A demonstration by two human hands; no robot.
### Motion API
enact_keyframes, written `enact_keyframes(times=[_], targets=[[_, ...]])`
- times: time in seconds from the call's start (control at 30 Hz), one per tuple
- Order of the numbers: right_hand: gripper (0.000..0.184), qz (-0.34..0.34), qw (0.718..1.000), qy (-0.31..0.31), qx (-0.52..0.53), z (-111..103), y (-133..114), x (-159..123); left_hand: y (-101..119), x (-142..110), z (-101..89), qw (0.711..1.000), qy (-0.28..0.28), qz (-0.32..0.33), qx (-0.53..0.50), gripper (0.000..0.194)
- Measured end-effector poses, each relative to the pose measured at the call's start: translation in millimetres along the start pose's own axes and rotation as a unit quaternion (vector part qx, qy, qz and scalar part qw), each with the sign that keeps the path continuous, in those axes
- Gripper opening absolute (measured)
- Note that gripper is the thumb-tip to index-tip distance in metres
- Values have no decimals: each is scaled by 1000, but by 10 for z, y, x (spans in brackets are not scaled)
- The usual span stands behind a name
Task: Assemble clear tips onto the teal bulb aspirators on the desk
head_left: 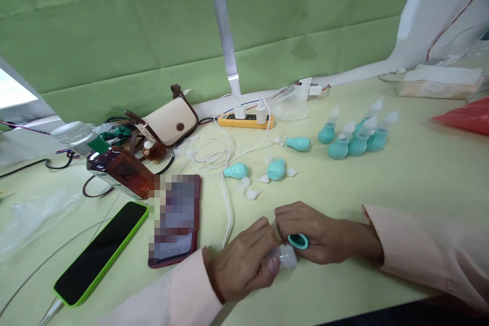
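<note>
Near the front of the table, my left hand [248, 260] is closed around a clear plastic cup-like piece [287, 256]. My right hand [317, 232] grips a turquoise rubber bulb [298, 241], its open mouth facing me and most of its body hidden by my fingers. The two hands are close together, almost touching. Beyond them lie a loose turquoise bulb [236, 170], another with its opening toward me [276, 169], and a third [298, 143] on its side. White tips [253, 194] and a clear piece [244, 184] are scattered around these.
Several assembled bulbs with white tips [338, 147] stand at the back right. On the left are a green-cased phone [100, 254], a red-cased phone [178, 224], a tilted bottle [118, 170] and a bag [171, 119]. A yellow power strip [245, 121] with white cables lies behind.
</note>
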State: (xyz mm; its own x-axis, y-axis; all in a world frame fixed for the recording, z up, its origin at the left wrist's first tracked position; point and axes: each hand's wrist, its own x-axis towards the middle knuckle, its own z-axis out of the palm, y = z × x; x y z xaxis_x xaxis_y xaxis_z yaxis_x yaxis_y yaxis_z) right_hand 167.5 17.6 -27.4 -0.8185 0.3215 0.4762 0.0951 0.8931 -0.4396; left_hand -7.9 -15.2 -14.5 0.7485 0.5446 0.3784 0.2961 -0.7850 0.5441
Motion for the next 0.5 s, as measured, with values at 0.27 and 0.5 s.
enact_keyframes(times=[0.27, 0.5], targets=[[17, 81, 979, 187, -18, -50, 28, -12, -102, -35, 27, 984, 101, -143, -34, 17], [27, 88, 967, 216, -106, -48, 91, -16, -82, -5, 78, 978, 176, -113, 21, 19]])
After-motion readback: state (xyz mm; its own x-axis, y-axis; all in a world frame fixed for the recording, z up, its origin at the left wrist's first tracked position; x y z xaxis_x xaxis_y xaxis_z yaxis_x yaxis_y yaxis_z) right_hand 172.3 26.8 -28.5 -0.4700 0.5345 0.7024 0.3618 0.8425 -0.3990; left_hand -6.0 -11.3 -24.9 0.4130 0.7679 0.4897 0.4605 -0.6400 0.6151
